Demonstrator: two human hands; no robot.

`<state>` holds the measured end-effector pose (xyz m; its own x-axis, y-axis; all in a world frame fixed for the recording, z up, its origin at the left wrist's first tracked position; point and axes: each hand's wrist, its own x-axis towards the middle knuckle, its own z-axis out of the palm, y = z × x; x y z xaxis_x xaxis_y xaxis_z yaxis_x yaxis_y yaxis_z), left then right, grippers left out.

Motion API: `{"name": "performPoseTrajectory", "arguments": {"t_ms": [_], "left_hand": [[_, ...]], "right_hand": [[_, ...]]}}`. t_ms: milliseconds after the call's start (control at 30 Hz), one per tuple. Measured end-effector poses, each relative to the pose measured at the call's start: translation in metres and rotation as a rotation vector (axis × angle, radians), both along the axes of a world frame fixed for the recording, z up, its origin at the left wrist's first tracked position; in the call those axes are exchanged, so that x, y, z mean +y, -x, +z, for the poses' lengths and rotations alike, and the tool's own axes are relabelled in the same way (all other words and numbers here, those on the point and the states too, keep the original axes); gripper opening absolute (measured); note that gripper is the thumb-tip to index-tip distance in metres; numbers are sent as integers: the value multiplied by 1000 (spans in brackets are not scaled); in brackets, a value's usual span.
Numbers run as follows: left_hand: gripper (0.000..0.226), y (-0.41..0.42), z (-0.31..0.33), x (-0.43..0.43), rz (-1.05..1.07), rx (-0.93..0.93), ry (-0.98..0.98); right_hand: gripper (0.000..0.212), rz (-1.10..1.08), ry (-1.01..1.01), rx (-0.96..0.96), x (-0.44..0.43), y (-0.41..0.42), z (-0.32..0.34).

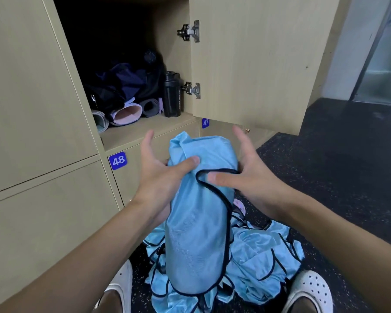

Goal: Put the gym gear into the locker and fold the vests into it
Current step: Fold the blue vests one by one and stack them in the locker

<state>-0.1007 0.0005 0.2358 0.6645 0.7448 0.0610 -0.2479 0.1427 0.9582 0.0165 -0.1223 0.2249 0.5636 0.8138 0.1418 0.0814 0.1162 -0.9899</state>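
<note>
**Fingers (148, 141) pinching a limp vest (196, 233) below the open locker (145, 132)**

Both thumbs press the blue cloth against fingers hidden behind it, while each forefinger stands straight and free. The left hand (158, 177) grips the folded edge, and the right hand (246, 170) grips beside the dark-bound armhole. The vest hangs lengthwise between them, just in front of the locker and below its sill. Its lower end hangs over the heap of vests (264, 251) on the floor (336, 177) at the locker's foot.

By its look the mesh is very light, soft and slick, so it will likely slide out of any fold that is not pinned. The bound hems seem the firmest places to hold, and a palm underneath should keep it flat on the way in.

Inside the locker a dark bag (122, 86) fills the back, rolled mats (128, 114) lie along the left front, and a black bottle (172, 93) stands at the right wall. Bare shelf shows only at the locker's front, so the landing spot is narrow. The door (253, 64) hangs open to the locker's right, clear of the reach. White shoes (312, 288) flank the heap.
</note>
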Motion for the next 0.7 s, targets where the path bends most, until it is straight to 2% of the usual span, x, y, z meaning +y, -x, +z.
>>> {"name": "performPoseTrajectory", "arguments": {"t_ms": [133, 200, 367, 467, 567, 633, 700], "left_hand": [[90, -2, -2, 1, 73, -9, 2], [83, -3, -3, 3, 58, 47, -18], [71, -6, -2, 12, 26, 292, -467], [89, 1, 3, 19, -134, 268, -721], [114, 2, 2, 15, -420, 162, -643], [116, -1, 0, 9, -443, 115, -634], [114, -6, 1, 3, -374, 89, -685]], "right_hand": [[105, -46, -6, -127, 4, 8, -2], [95, -87, -18, -130, 5, 8, 0], [83, -124, -82, -71, -3, 2, 7], [84, -159, -78, -44, -8, -2, 13], [87, -158, -67, 32, -11, -6, 16], [88, -143, -57, 77, -15, -10, 16], [88, -137, -37, 89, -18, -12, 15]]}}
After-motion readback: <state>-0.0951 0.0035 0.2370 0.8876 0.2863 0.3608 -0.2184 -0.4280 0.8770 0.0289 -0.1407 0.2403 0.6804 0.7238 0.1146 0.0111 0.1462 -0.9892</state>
